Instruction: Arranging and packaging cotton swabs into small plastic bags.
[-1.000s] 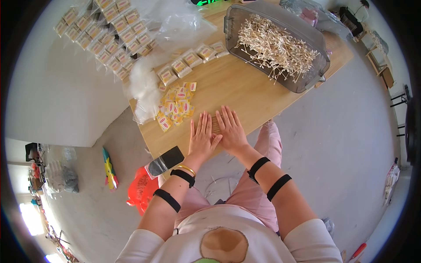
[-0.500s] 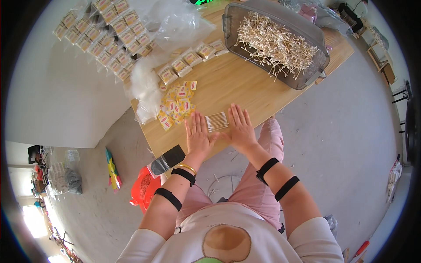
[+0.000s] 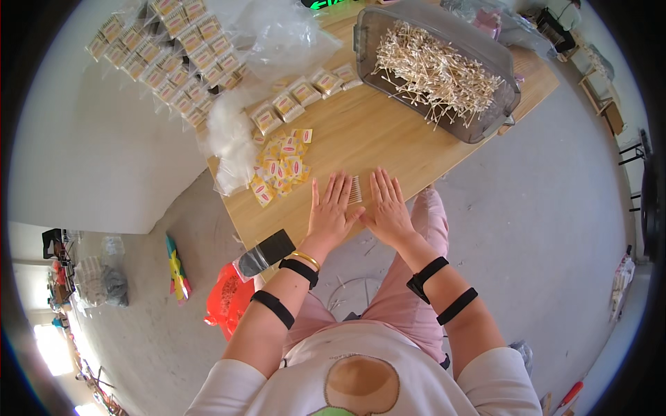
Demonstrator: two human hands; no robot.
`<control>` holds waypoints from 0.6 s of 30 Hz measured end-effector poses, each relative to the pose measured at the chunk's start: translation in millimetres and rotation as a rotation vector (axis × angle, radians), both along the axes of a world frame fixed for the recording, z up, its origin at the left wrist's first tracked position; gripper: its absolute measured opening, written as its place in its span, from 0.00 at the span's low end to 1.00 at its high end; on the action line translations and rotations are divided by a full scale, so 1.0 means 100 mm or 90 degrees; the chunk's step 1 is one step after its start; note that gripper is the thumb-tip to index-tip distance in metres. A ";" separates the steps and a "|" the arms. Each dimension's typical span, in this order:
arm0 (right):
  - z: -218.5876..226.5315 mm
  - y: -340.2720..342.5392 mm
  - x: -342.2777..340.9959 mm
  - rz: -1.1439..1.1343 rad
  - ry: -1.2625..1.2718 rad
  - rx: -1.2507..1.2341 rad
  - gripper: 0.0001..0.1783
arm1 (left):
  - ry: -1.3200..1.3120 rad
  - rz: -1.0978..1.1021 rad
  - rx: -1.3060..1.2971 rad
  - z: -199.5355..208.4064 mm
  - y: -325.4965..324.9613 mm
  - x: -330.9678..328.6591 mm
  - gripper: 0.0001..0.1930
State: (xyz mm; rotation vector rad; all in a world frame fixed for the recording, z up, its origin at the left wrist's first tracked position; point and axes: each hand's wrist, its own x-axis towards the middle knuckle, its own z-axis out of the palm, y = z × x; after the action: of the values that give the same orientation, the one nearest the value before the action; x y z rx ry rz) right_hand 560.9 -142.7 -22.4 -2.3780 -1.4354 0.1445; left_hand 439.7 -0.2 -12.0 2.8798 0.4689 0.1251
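Observation:
A small row of cotton swabs lies on the wooden table near its front edge. My left hand rests flat with its fingers stretched out, covering the left part of the row. On the other side my right hand lies flat too, fingers straight, just right of the swabs. The two thumbs almost meet below the row. To the left is a loose pile of yellow and white printed cards. Behind it stands a line of filled swab packs.
A grey plastic bin full of loose swabs is tilted at the back right. Clear bags lie at the left edge, near many stacked packs. A black-topped object juts from the near left edge, above a red bag.
My left hand has moved right, over part of the swab row. The right hand has shifted slightly. The gap between my hands is narrower, and fewer swabs show.

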 end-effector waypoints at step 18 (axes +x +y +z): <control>-0.09 0.41 -0.22 0.021 -0.070 -0.006 0.46 | -0.022 0.123 -0.041 -0.14 0.11 -0.26 0.47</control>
State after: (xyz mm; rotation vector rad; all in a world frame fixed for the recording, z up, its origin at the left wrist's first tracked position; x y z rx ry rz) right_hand 539.1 -101.4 -31.1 -2.4041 -1.5272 0.0281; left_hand 413.8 10.9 -26.4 2.7596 0.7292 0.1872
